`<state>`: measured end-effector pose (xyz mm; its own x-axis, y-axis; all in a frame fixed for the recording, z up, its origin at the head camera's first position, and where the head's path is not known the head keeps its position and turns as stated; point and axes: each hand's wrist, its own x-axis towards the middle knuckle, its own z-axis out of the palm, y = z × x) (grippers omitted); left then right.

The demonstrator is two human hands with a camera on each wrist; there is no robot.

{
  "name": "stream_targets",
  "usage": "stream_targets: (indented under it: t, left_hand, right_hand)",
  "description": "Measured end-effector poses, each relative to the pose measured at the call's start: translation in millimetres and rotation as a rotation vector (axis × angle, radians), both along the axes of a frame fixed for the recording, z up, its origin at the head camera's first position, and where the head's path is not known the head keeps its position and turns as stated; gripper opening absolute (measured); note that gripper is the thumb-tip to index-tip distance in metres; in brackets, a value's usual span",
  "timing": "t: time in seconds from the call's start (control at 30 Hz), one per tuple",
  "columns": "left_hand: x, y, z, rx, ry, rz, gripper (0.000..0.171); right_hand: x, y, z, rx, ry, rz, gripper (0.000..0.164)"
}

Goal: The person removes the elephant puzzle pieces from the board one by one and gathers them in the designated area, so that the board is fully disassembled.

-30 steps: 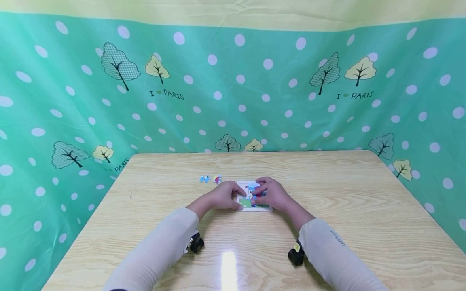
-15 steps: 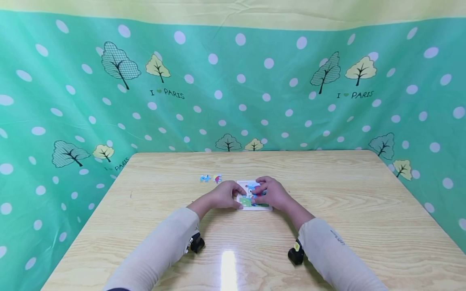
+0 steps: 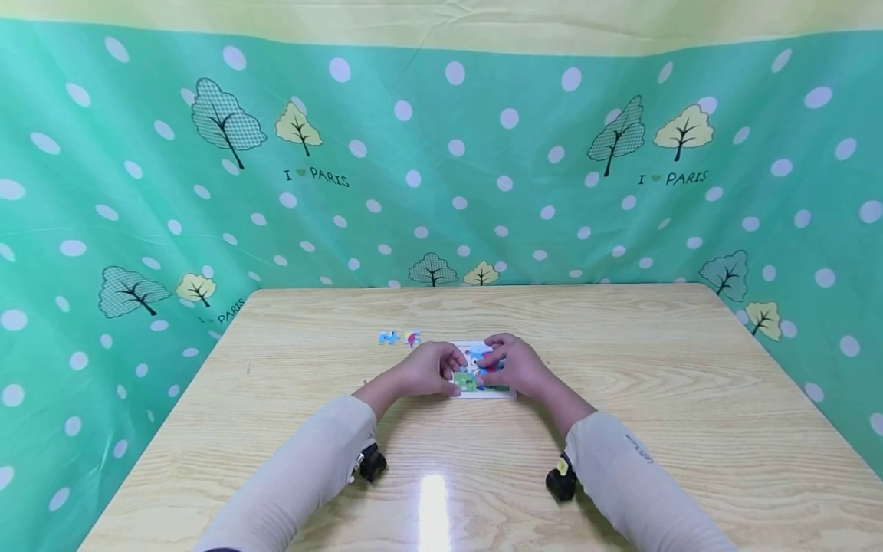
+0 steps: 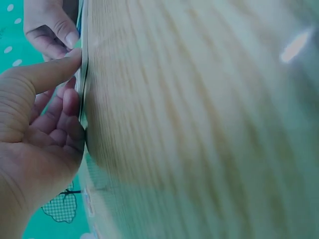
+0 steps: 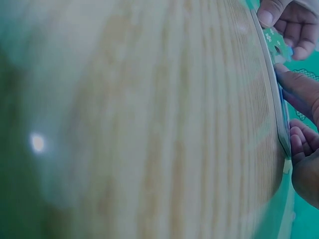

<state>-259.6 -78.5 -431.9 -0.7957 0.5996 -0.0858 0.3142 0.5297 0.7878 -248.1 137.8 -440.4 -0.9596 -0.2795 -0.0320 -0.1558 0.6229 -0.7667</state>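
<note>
A small jigsaw puzzle in a white-rimmed tray (image 3: 483,395) lies flat on the table between both hands, its picture blue, red and green. At the tray's left side, my left hand (image 3: 422,371) holds the edge, thumb at the near corner and fingers bent over the far part. My right hand (image 3: 519,369) grips the right side, thumb and fingertips spread over the picture and covering much of it. In the right wrist view a green puzzle piece (image 5: 277,44) shows beside the left thumb and fingers, overlapping the tray's left part.
Two loose puzzle pieces, a blue one (image 3: 389,337) and a red-and-yellow one (image 3: 412,338), lie beyond the left hand. A green dotted curtain (image 3: 441,169) hangs behind the wooden table (image 3: 483,475). Black cameras sit on both sleeves.
The left fingers have shifted slightly at the tray's left edge and opened a little from the thumb. My right hand stays in place, and the loose pieces have not moved.
</note>
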Motion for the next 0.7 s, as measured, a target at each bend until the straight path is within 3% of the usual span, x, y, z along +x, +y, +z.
stream_targets:
  t: [0.2,0.4,0.7]
  left_hand:
    - [2.4,-1,-2.3,0.085,-0.007,0.009,0.03]
    - [4.3,-8,-3.5,0.179,-0.084,0.095,0.024]
    - [6.3,-20,4.4,0.205,-0.103,0.188,0.025]
  right_hand:
    - [0.1,1,-0.8,-0.016,0.015,0.01,0.028]
    - [-1.5,2,-3.4,-0.015,0.026,0.018,0.027]
    - [-1.8,2,-2.9,0.011,0.005,0.003,0.026]
